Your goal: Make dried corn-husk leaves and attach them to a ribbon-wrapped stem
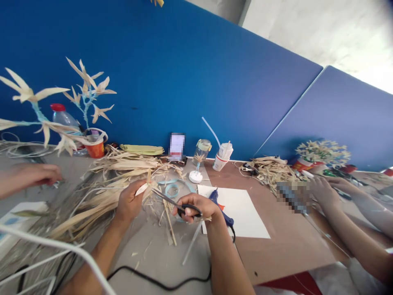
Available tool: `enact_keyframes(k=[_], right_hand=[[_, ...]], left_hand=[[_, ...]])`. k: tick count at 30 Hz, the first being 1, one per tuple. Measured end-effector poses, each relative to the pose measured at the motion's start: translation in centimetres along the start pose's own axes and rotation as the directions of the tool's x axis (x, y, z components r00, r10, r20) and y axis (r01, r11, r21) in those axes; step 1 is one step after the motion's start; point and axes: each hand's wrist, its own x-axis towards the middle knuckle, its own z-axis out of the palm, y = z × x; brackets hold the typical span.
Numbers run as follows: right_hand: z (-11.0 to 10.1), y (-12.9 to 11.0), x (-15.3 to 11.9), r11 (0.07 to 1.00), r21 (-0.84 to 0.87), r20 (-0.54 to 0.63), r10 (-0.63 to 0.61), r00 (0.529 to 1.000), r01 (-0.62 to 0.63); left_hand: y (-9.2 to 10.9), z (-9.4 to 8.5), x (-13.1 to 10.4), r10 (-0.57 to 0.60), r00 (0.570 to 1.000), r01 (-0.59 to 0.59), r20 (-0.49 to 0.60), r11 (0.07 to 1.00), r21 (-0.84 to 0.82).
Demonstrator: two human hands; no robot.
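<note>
My left hand (130, 201) pinches a small pale husk piece (142, 189) between thumb and fingers. My right hand (193, 207) is closed round the black handles of a pair of scissors (167, 198), whose blades point left and reach the husk piece. Loose dried husks (82, 205) are heaped to the left of my left hand. A light blue tape roll (172, 190) lies behind the scissors. Just right of my right hand, a blue glue gun (225, 216) rests on a white sheet (251, 219).
Husk flowers (89, 88) stand in a red cup (95, 149) at the left. Behind are a phone (177, 146), a jar (202, 149) and a white cup (221, 157). Other people's hands (46, 174) show at both sides. A black cable (153, 282) crosses the front.
</note>
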Motion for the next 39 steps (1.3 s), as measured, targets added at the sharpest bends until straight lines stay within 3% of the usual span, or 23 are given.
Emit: enact_keyframes(k=[18,27,35,39], right_hand=[[-0.30,0.27,-0.17,0.998,-0.023,-0.084,0.063,0.995,-0.065],[-0.23,-0.03,-0.20,0.995,-0.064,-0.093,0.064,0.994,-0.071],[0.11,-0.46,-0.11,0.992,-0.059,-0.118,0.106,0.987,-0.114],[-0.09,-0.21,-0.51,0.995,-0.034,-0.057,0.096,0.994,-0.098]], left_hand=[[0.10,-0.23,0.15,-0.109,0.994,0.108,0.024,0.993,0.045],[-0.36,-0.27,0.14,-0.033,0.999,0.032,0.037,0.999,0.037],[-0.50,-0.23,0.13,-0.045,0.998,0.042,0.048,0.997,0.060],[-0.05,-0.27,0.27,-0.084,0.995,0.082,0.052,0.996,0.042]])
